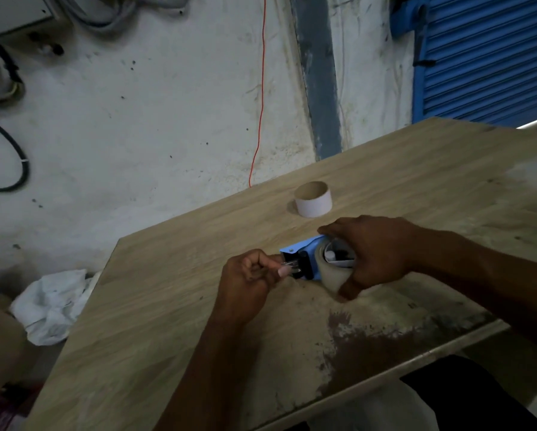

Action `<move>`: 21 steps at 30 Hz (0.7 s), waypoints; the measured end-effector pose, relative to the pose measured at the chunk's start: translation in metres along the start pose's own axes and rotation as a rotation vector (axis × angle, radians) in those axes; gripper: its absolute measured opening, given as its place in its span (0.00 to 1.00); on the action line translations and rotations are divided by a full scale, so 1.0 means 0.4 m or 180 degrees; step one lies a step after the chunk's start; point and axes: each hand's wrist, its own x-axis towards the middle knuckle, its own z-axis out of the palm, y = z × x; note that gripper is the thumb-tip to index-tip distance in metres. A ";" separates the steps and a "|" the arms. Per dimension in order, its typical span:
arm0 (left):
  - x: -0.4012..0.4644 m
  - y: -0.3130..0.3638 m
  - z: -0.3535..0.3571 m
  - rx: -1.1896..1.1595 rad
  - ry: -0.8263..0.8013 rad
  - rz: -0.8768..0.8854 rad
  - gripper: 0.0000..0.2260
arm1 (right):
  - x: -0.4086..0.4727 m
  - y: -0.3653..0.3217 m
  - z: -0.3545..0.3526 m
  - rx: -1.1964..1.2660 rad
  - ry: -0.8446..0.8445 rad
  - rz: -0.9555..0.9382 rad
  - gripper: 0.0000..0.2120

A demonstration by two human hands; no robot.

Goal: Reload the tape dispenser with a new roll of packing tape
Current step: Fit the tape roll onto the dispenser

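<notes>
1. Table [173, 306]: wood-grain top, worn dark patch near the front edge. Work sits mid-table, so there's room to keep the dispenser flat w/ weight on it while feeding tape.
2. Right hand [376, 256]: wrapped over the new roll of packing tape [334, 275], fingers clenched on it, thumb below, other fingers over the top. Roll looks seated on the hub. Judgement: hold it firm but let it turn, or the tape won't pay out.
3. Left hand [248, 284]: fingers pinched shut at the dispenser's front end, by the metal parts. Can't tell if the tape end is btwn them; too blurred.
4. Tape dispenser [301, 253]: blue plate, black roller/cutter section, lying on the table btwn both hands. Step in hand looks like threading: lead tape sticky side down through the slot, over the roller, out to the blade. Keep fingertips off the teeth.
5. Empty cardboard core [313, 199]: stands on end, further back, well apart from the hands. Old roll is out; leave it.
</notes>
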 end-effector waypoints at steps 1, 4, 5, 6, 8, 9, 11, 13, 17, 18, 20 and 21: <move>-0.002 0.001 -0.009 0.0036 -0.0067 -0.0018 0.06 | -0.001 0.004 -0.005 0.0017 -0.0099 -0.0016 0.60; -0.010 -0.011 -0.041 -0.0098 -0.0176 -0.0075 0.05 | -0.007 0.019 -0.013 0.0165 -0.0282 -0.0013 0.60; -0.016 -0.014 -0.053 -0.0240 -0.0143 -0.0132 0.05 | -0.010 0.024 -0.015 0.0209 -0.0317 -0.0022 0.60; -0.021 -0.013 -0.062 -0.0341 -0.0121 -0.0198 0.05 | -0.013 0.030 -0.018 0.0248 -0.0348 -0.0040 0.61; -0.030 -0.007 -0.070 -0.0335 -0.0109 -0.0291 0.06 | -0.016 0.038 -0.028 0.0330 -0.0425 -0.0082 0.61; -0.032 -0.001 -0.071 -0.0295 -0.0108 -0.0319 0.06 | -0.015 0.038 -0.032 0.0346 -0.0469 -0.0116 0.62; -0.031 0.012 -0.070 -0.0291 -0.0113 -0.0403 0.07 | -0.011 0.029 -0.033 0.0217 -0.0575 -0.0149 0.64; -0.026 0.019 -0.076 -0.0414 -0.0148 -0.0486 0.14 | -0.013 0.009 -0.024 0.0064 -0.0651 -0.0073 0.68; -0.030 0.019 -0.107 -0.0306 -0.0503 -0.0408 0.12 | -0.017 -0.008 0.012 0.0362 -0.0228 -0.0071 0.69; -0.034 0.018 -0.116 -0.0321 -0.0604 -0.0421 0.10 | -0.020 -0.007 0.017 0.0428 -0.0133 -0.0071 0.69; -0.041 0.017 -0.135 -0.0471 -0.0744 -0.0486 0.08 | -0.023 -0.002 0.022 0.0462 -0.0003 -0.0077 0.67; -0.044 0.019 -0.145 -0.0578 -0.0765 -0.0529 0.09 | -0.023 0.001 0.024 0.0477 0.0039 -0.0095 0.66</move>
